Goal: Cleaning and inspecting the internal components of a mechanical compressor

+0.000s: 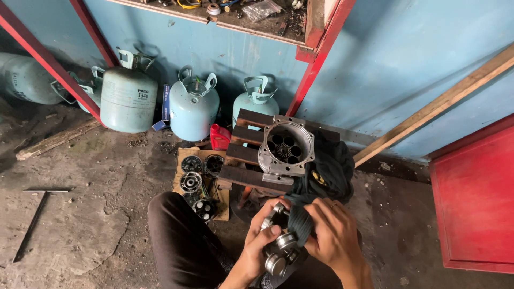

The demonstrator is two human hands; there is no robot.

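Left hand [261,251]: cradled the metal piston assembly [279,247] from below, thumb laid across its top, fingers curled round its underside.
Right hand [331,235]: fingers pressed together over a dark rag [301,223], pinching the cloth against the assembly's upper end.
Piston assembly: held in the air between both hands, above the lap and the dirt floor [80,225], just short of the near edge of the wooden slat stand [243,155].
Handling, as judged: solid steel, so likely heavy for its bulk and stiff; polished round faces probably oily and slippery; safest taken round the middle body, not by the shiny piston ends.
Rag: soft and limp, apparently giving grip on slick metal.
Compressor housing [286,147]: sat on the stand's right end, open bore facing up, ring of round holes visible inside.
Dark cloth heap [332,171]: slumped against the stand's right edge, touching the housing.
Cardboard sheet [184,160]: lay on the floor at the stand's left edge, carrying several round metal parts [191,181].
Gas cylinders [193,107]: lined up pale blue along the blue wall [385,64], well behind the stand.
T-handle tool [35,214]: lay alone on the floor at far left.
Red cabinet [474,198]: stood at the right edge.
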